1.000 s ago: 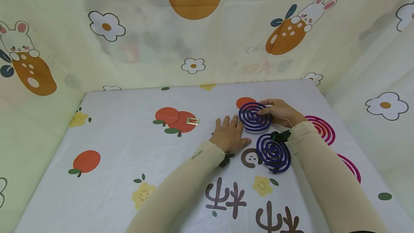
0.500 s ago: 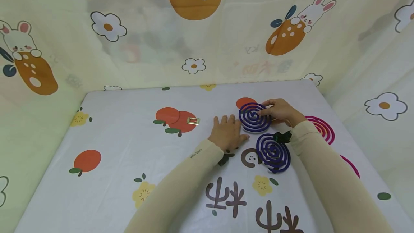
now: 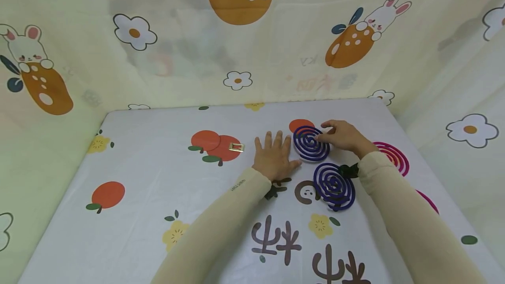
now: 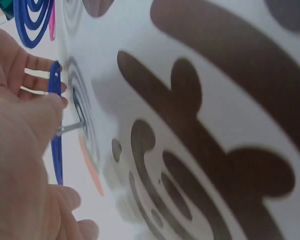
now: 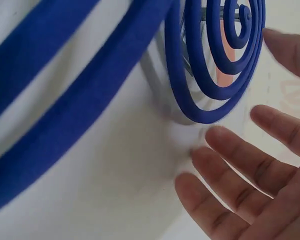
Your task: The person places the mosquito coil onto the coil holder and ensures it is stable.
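A blue mosquito coil (image 3: 311, 147) is raised on a thin metal stand (image 4: 71, 128) toward the back right of the table. Seen edge-on in the left wrist view, it lies above the tabletop. My right hand (image 3: 344, 136) is at its right side with loose, spread fingers; in the right wrist view the thumb tip (image 5: 285, 47) is right by the coil's edge. To the coil's left, my left hand (image 3: 272, 159) has its fingers straight and spread, palm down. A second blue coil (image 3: 334, 186) sits nearer the front, below the right wrist.
Two pink coils (image 3: 403, 157) are at the right, partly hidden by the right sleeve. A small gold-coloured rectangular metal piece (image 3: 236, 147) lies left of the left hand. The table has a printed white cloth (image 3: 146, 161); a patterned curtain (image 3: 177, 65) hangs behind it.
My left hand has drawn left from the far coil, fingers spreading. The right hand's fingers have loosened and shifted slightly right. The coil has stayed in place on its stand.
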Available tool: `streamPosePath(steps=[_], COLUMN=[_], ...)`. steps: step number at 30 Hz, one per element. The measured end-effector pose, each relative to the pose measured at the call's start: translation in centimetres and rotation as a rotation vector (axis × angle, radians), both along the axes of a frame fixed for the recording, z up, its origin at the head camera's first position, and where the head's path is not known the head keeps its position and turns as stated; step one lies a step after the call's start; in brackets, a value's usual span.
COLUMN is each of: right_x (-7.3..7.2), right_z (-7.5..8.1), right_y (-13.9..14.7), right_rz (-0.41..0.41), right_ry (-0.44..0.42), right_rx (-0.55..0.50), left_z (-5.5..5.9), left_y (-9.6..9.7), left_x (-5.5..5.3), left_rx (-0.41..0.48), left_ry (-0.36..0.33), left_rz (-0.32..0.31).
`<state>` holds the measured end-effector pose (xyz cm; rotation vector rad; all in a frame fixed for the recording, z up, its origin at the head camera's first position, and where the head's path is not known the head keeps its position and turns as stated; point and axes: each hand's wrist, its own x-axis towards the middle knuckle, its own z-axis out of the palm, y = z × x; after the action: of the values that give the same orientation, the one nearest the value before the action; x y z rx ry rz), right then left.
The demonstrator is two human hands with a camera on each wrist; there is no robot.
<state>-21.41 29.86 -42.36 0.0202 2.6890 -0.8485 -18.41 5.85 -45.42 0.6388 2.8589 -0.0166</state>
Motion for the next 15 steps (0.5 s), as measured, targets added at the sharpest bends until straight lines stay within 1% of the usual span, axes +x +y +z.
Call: streamPosePath(steps=[2, 5, 8, 11, 15], right_x=[0.2, 0.3, 0.5, 0.8, 1.5], right_z=[0.2, 0.4, 0.9, 1.2, 1.3], right_y=[0.0, 0.2, 0.4, 1.1, 2.8], right_rz=[0.001, -0.001, -0.011, -0.032, -0.059], right_ry=[0.014, 0.058, 0.097, 0.11, 0.119], right_rx=[0.034, 0.1, 0.175, 0.232, 0.256], left_z=[-0.1, 0.1, 0.7, 1.5, 2.5], left_y=[-0.1, -0.4, -1.1, -2.1, -4.3], left_x=[-0.3, -0.8, -1.4, -2.2, -3.0], left_rx=[0.014, 0.035, 0.055, 0.086, 0.152], left_ry=[0.004, 0.028, 0.051, 0.044, 0.021], left_rz=[0.011, 0.024, 0.023, 0.02, 0.034])
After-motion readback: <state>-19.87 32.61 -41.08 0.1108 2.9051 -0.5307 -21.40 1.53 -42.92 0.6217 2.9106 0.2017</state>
